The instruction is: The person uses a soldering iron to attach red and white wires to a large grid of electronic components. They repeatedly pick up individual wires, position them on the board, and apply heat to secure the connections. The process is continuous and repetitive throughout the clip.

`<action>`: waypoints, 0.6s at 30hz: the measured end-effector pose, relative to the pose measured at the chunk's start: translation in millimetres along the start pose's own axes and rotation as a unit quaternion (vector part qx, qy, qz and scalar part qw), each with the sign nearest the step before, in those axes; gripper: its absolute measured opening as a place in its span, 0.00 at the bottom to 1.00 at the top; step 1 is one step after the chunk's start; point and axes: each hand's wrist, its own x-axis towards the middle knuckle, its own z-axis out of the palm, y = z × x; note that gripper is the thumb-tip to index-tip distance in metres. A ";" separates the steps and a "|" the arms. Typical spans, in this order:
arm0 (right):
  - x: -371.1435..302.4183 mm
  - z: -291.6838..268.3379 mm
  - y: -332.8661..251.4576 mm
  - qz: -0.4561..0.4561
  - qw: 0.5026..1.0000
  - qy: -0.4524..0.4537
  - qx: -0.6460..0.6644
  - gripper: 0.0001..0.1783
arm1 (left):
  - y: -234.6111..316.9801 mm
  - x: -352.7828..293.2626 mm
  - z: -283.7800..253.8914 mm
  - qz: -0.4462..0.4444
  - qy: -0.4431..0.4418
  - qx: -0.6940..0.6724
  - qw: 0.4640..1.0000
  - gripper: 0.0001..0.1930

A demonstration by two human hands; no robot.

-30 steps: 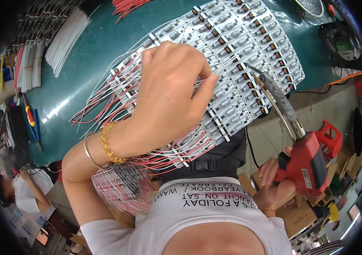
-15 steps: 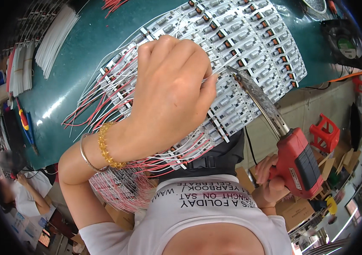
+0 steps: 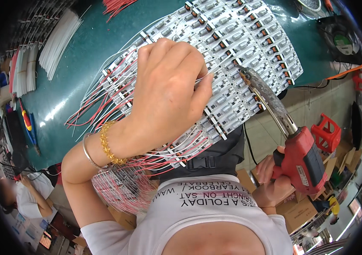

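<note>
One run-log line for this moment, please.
left hand: pinching thin wire | right hand: holding red soldering gun | gun tip: at circuit boards, contact unclear

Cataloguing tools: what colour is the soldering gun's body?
The gun's body is red and black, best in the head view.

The left hand (image 3: 170,83) is hiding its own fingertips, the gripped end of the white wire (image 3: 222,62) and some circuit boards (image 3: 236,91) beneath its palm. Just right of it, the soldering gun's tip (image 3: 238,66) is looking too small to show any contact. The soldering gun (image 3: 303,163) is covering part of the right hand (image 3: 272,178). Beyond the left hand, the upper edge is cutting off the boards and a red wire bundle (image 3: 117,6). Well left, a co-worker's (image 3: 30,197) face is blurring.
</note>
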 end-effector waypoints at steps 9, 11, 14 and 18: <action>-8.0 -20.9 9.6 -0.030 0.998 0.004 0.054 0.44 | 2.9 2.0 -18.8 0.003 0.042 -0.063 0.997 0.05; -10.9 -23.1 10.4 -0.033 0.998 0.008 0.060 0.43 | 6.0 -1.7 -18.4 -0.032 -0.004 -0.090 0.995 0.05; -12.9 -23.3 8.8 -0.017 0.998 0.010 0.055 0.44 | 6.9 -11.3 -10.3 -0.035 -0.018 -0.071 0.997 0.06; -12.1 -24.8 15.0 -0.027 0.998 -0.040 0.033 0.42 | 8.2 -12.2 -7.7 -0.022 -0.002 -0.055 0.998 0.06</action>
